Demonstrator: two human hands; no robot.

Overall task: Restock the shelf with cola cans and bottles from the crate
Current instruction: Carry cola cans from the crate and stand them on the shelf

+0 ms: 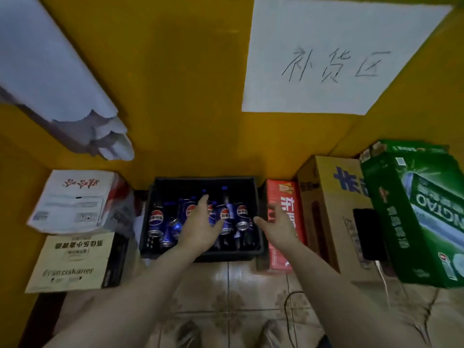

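Black crate (pixel 200 183) sits on the tiled floor (pixel 226 285) against the yellow wall (pixel 188 96). It is loaded with blue cola cans (pixel 156 219), and dark bottles (pixel 224 188) with blue caps stand at the back. Too blurry to count them or tell which cans are upright.

Left hand (pixel 200 227) hovers over the middle of the crate, fingers straight and spread, gripping nothing; whether it touches a can I cannot tell. Right hand (pixel 278 229) is at the crate's right rim, palm open, thumb out, holding nothing.

Progress judgement: a pick is about to start and nothing is lifted yet. The crate looks largely full, so most of the restocking is left. No shelf is in view, so what is already stocked is unknown.

Around it: red carton (pixel 283 209) just beside on the right, then a brown box (pixel 326 197) and a green beer carton (pixel 414 209). A white box (pixel 75 197) and a beige box (pixel 72 262) are on the left. A handwritten sign (pixel 339 59) is on the wall.
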